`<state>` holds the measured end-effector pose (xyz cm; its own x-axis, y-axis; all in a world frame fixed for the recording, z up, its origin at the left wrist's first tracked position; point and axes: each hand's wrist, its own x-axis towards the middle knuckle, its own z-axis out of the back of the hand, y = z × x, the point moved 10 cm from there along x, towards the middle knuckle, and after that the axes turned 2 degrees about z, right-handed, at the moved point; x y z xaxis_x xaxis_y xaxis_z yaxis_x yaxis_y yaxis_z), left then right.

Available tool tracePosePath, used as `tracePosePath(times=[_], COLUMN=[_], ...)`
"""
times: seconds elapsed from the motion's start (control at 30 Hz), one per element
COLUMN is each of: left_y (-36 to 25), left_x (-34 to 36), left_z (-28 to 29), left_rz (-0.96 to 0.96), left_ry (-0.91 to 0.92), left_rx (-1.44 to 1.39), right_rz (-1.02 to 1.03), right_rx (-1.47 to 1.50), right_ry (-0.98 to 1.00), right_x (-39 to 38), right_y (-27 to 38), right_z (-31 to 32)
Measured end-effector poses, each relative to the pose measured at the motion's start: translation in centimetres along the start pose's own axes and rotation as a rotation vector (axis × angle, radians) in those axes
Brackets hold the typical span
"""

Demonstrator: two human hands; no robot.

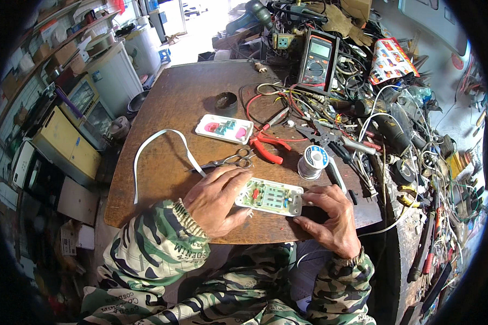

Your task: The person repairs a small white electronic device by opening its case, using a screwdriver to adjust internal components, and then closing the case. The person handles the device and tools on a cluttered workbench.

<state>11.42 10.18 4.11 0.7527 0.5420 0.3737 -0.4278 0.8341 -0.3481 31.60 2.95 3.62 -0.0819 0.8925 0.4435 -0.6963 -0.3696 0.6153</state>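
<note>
An opened white plastic housing with a green circuit board [269, 196] lies near the table's front edge, between my two hands. Fingers of my left hand [217, 201] close over its left end, where white wires show. The thumb and fingers of my right hand [331, 219] grip the right end. From beneath my left hand a flat white cord [173, 134] loops away to the left. Just beyond are scissors [228, 160], a white cover with pink and teal parts [224, 129], red-handled pliers [269, 147] and a spool of solder wire [312, 164].
A small dark round container [226, 103] stands on the wooden table [173, 92]. A multimeter [317, 62] leans against a heap of cables and tools on the right. Wire strippers [320, 135] lie near the solder. Cabinets [65, 138] line the left side.
</note>
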Motion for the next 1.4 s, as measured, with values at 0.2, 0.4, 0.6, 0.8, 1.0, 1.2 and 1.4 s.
tracePosePath(times=[0.2, 0.4, 0.6, 0.8, 1.0, 1.2, 1.4], left_y=[0.01, -0.1, -0.14, -0.15, -0.12, -0.08, -0.01], left_x=[-0.14, -0.03, -0.04, -0.11, -0.09, -0.07, -0.07], left_z=[-0.06, -0.01, 0.01, -0.07, -0.16, -0.16, -0.26], left_rz=[-0.005, -0.015, -0.005, -0.006, 0.011, 0.009, 0.004], left_ry=[-0.021, -0.031, -0.025, -0.016, -0.005, -0.007, -0.006], left_rx=[0.01, -0.012, 0.007, 0.001, 0.01, 0.002, 0.002], right_rz=[-0.025, -0.033, -0.016, -0.015, -0.015, -0.017, -0.024], right_rx=[0.015, 0.024, 0.033, 0.035, 0.037, 0.028, 0.035], right_ry=[0.003, 0.001, 0.002, 0.002, -0.009, -0.01, -0.009], right_x=[0.01, -0.03, 0.03, 0.05, 0.01, 0.04, 0.02], right_y=[-0.38, -0.6, -0.59, -0.45, -0.46, -0.5, -0.53], right_z=[-0.24, -0.2, -0.18, -0.11, -0.06, -0.06, -0.07])
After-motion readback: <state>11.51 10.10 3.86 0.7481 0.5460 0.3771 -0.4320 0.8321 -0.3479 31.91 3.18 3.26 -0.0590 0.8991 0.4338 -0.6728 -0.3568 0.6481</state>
